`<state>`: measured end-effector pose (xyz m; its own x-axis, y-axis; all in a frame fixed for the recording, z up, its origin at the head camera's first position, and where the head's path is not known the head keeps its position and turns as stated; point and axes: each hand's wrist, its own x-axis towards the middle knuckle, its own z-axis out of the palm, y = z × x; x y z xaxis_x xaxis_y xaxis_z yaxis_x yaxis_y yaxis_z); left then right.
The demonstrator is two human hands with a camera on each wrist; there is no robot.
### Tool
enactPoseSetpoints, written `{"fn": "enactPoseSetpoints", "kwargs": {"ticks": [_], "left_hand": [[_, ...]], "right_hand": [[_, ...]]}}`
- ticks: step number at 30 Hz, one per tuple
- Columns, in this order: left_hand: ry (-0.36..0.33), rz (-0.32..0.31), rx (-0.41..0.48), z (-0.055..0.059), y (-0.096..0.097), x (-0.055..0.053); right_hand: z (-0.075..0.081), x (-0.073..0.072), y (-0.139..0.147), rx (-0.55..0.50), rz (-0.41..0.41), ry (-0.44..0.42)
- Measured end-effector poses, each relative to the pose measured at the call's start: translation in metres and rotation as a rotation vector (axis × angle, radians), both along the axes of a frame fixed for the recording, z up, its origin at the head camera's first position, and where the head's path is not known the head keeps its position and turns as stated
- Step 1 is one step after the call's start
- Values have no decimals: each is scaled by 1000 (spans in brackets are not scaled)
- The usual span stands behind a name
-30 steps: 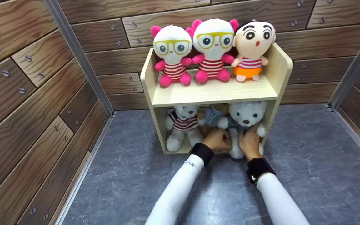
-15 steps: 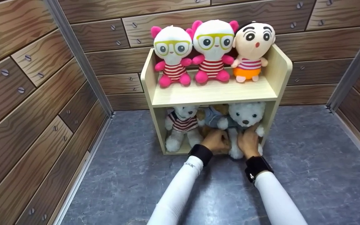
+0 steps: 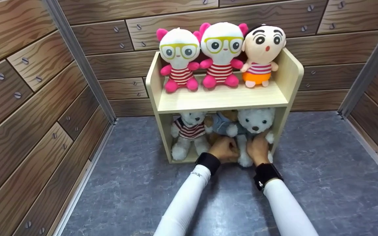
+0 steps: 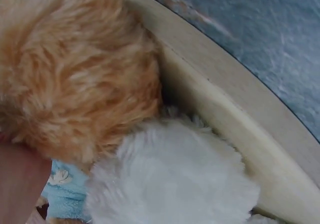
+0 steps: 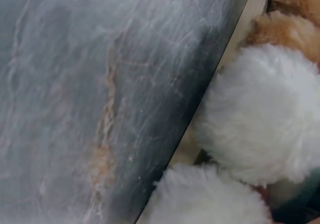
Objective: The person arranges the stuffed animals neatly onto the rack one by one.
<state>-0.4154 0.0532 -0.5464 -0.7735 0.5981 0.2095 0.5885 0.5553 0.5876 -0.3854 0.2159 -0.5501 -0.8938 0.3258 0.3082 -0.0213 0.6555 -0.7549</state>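
Observation:
In the head view, my left hand [image 3: 224, 149] reaches low into the shelf's bottom compartment, its fingers curled at the legs of a brown teddy bear [image 3: 223, 124] in light blue clothes. Brown fur [image 4: 80, 68] fills much of the left wrist view, pressed against a finger at the lower left. To the right, my right hand [image 3: 258, 149] holds the lower body of a white teddy bear [image 3: 257, 119] in dark clothing; most of its fingertips are hidden. This bear's white paw [image 5: 260, 114] hangs over the shelf's front edge in the right wrist view.
Another white bear [image 3: 190, 129] in a striped shirt sits at the compartment's left. On the shelf's [image 3: 225, 100] upper board sit two pink-and-white dolls [image 3: 179, 62] [image 3: 222, 59] with yellow glasses and a boy doll [image 3: 262, 55]. Wood-patterned walls [image 3: 44, 124] surround the grey marbled floor [image 3: 126, 183].
The whole head view has shifted slightly left and down. Both hands stay at the two bears, and the toys keep nearly the same poses.

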Motion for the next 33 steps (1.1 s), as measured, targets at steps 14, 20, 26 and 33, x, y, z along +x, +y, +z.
{"fn": "enactPoseSetpoints", "kwargs": {"ticks": [14,20,26,33], "left_hand": [[-36,49,25,-1,6,5],[245,71,-174,-3,15,13],[374,117,-266,-1,19,19],[363,95,-245,-8,19,21]], "right_hand": [[4,-1,8,-35,13,-61],[9,7,0,61,-40,-55],[16,16,-8,188,-96,-55],[25,34,-23,291,-235,189]]}}
